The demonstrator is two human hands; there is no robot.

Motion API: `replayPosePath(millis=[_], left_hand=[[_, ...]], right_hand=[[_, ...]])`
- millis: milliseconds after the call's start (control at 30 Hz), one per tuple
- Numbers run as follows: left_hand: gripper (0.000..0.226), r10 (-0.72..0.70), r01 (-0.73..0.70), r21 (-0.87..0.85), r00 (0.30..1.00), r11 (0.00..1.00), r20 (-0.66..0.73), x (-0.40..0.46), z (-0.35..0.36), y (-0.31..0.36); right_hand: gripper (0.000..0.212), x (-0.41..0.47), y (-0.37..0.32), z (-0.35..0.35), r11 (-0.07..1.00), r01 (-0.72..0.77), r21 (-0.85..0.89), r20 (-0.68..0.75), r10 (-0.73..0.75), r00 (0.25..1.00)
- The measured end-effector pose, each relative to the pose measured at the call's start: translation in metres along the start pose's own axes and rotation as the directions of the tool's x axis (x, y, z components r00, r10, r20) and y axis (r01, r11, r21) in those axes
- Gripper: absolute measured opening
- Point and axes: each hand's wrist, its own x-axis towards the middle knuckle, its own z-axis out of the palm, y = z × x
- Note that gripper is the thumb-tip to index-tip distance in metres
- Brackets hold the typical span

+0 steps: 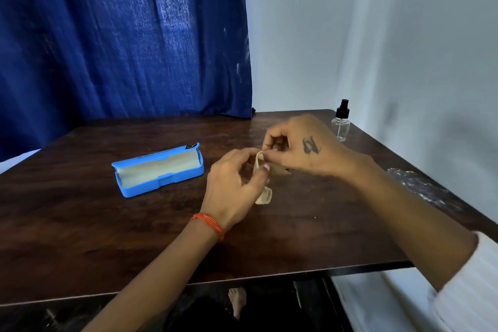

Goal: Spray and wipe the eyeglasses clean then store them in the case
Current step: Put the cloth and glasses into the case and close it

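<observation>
Hands, left (234,180) and right (297,147), each grip pinching beige cloth (263,195) above table (107,224).

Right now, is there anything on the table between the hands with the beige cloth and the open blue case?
Nothing visible: only bare dark wooden table lies between the small beige cloth, pinched by both hands, and the open blue plastic case. No eyeglasses show in this view.

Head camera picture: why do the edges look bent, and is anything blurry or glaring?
Head view: the wide lens bows the table edges; both hands, the left and right, and the cloth they pinch are slightly smeared; light glows through the blue curtain; the spray bottle stays fairly sharp.
</observation>
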Motion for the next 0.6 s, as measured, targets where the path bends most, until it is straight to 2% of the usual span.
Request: replayPosePath(millis=[100,200,267,367,433,500,600], left_hand=[[0.015,-0.021,0.023,-0.065,0.999,0.998,0.03,0.003,-0.007,0.01],[0.024,-0.124,0.13,-0.182,0.991,0.975,0.045,0.005,-0.022,0.009],[0.031,-0.228,0.265,-0.346,0.963,0.9,0.143,0.005,-0.036,0.007],[0.025,-0.367,0.494,-0.508,0.868,0.706,0.335,0.002,-0.055,-0.001],[0.02,-0.436,0.616,-0.495,0.786,0.613,0.438,-0.002,-0.066,-0.01],[0.016,-0.467,0.685,-0.395,0.717,0.612,0.518,-0.006,-0.075,-0.02],[0.014,-0.515,0.745,-0.309,0.643,0.591,0.567,-0.009,-0.084,-0.037]], right_hand=[[0.01,0.005,-0.014,-0.008,0.995,-0.014,0.102,0.014,0.013,1.0],[0.007,0.007,-0.018,-0.014,0.974,-0.068,0.218,-0.011,0.072,0.997],[0.007,0.005,-0.015,-0.017,0.939,-0.127,0.321,0.02,0.128,0.992],[0.008,-0.001,-0.004,-0.015,0.816,-0.267,0.513,0.135,0.23,0.964],[0.012,-0.004,0.006,-0.008,0.732,-0.345,0.587,0.209,0.275,0.938],[0.013,-0.007,0.017,0.0,0.671,-0.414,0.615,0.275,0.31,0.91],[0.013,-0.013,0.032,0.013,0.635,-0.51,0.581,0.38,0.343,0.859]])
